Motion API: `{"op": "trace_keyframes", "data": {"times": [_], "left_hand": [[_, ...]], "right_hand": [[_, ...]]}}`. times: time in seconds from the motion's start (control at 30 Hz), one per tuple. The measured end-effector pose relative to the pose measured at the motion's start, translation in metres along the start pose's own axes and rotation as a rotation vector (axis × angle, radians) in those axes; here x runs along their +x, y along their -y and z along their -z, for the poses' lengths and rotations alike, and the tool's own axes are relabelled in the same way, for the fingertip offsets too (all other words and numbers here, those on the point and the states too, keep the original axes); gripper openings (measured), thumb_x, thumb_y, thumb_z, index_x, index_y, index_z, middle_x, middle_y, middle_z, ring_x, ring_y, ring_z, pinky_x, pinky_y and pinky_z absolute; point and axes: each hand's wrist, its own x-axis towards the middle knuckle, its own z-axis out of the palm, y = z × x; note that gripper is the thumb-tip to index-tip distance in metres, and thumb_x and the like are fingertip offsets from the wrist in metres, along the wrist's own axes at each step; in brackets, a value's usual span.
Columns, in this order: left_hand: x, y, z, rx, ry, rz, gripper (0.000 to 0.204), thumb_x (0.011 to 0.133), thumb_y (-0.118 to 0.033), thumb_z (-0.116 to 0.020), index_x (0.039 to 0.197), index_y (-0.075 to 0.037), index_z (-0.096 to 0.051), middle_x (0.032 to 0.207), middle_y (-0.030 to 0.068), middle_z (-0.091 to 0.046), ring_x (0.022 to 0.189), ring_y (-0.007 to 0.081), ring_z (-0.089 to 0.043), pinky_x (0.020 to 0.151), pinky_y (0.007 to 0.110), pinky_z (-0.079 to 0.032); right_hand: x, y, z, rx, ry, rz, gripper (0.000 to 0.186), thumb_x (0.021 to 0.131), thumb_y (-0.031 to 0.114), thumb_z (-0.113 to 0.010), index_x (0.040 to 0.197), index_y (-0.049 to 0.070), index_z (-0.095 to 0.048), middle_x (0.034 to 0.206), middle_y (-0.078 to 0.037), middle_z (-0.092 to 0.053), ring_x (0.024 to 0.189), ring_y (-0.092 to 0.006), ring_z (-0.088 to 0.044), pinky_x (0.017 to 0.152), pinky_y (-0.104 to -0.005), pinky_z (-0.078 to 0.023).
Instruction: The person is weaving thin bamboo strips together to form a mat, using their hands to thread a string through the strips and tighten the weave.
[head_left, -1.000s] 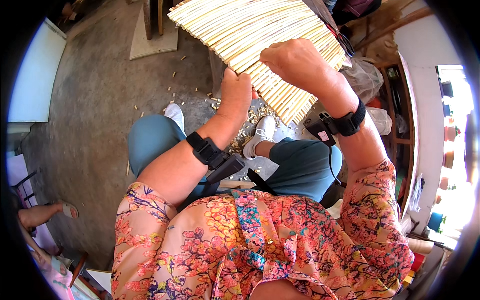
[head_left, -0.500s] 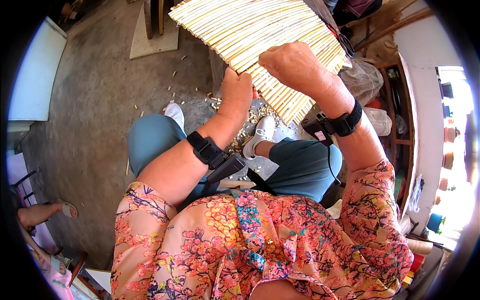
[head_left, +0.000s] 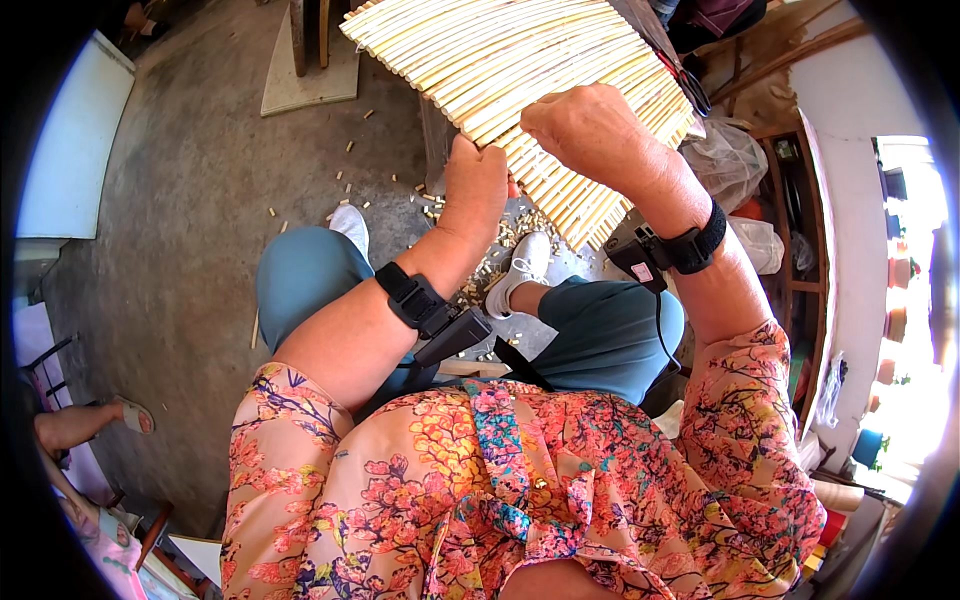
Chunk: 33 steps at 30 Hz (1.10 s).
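A mat of pale bamboo slats (head_left: 520,70) lies tilted in front of me, its near edge over my knees. My left hand (head_left: 476,185) grips that near edge, fingers curled under the slats. My right hand (head_left: 590,130) is closed as a fist on top of the mat near the same edge; what it pinches is hidden by the knuckles. Both wrists carry black bands with small black devices. I sit with blue trousers and white shoes (head_left: 522,262) below the mat.
Small cut bamboo bits (head_left: 350,180) litter the grey concrete floor. A flat pale slab (head_left: 305,85) lies beyond. Shelves with bags and pots (head_left: 800,230) stand at right. Another person's foot in a sandal (head_left: 120,415) shows at lower left.
My right hand has shifted slightly down and left along the mat's edge. The left hand keeps its grip in the same place.
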Motion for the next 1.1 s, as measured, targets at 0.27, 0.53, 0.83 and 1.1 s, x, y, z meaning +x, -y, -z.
{"op": "trace_keyframes", "data": {"times": [0.27,0.53,0.83,1.1], "left_hand": [[0.001,0.001,0.001,0.036,-0.001,0.005,0.014,0.08,-0.004,-0.038,0.088,0.001,-0.049,0.064,0.0044,-0.05,0.045,0.0099,-0.042,0.041,0.023,-0.037],[0.0,0.003,0.0,0.002,-0.019,0.0,0.014,0.082,-0.004,-0.039,0.092,0.001,-0.047,0.066,0.0041,-0.049,0.046,0.0091,-0.041,0.042,0.023,-0.037],[-0.002,0.003,0.0,0.0,-0.005,0.0,0.014,0.082,-0.004,-0.039,0.093,0.002,-0.045,0.067,0.0046,-0.049,0.046,0.0093,-0.041,0.042,0.023,-0.037],[-0.001,0.005,0.002,0.031,0.0,-0.012,0.014,0.082,-0.003,-0.039,0.094,0.002,-0.045,0.067,0.005,-0.048,0.047,0.0097,-0.042,0.043,0.023,-0.038]], "right_hand": [[0.002,0.003,0.002,0.006,-0.051,0.054,0.006,0.072,0.009,-0.056,0.07,0.006,-0.06,0.061,-0.012,-0.06,0.061,-0.0278,-0.063,0.052,-0.0369,-0.049],[0.005,0.008,0.007,0.01,-0.024,0.068,0.006,0.071,0.007,-0.056,0.069,0.005,-0.06,0.062,-0.013,-0.061,0.064,-0.0289,-0.063,0.055,-0.0371,-0.049],[0.011,0.008,0.004,0.004,-0.033,0.076,0.008,0.066,0.004,-0.057,0.06,0.001,-0.061,0.06,-0.016,-0.06,0.06,-0.0318,-0.062,0.053,-0.0383,-0.049],[0.014,0.009,0.002,-0.003,0.012,0.082,0.005,0.07,0.006,-0.056,0.068,0.003,-0.059,0.06,-0.015,-0.057,0.061,-0.0322,-0.06,0.052,-0.0405,-0.046]]}}
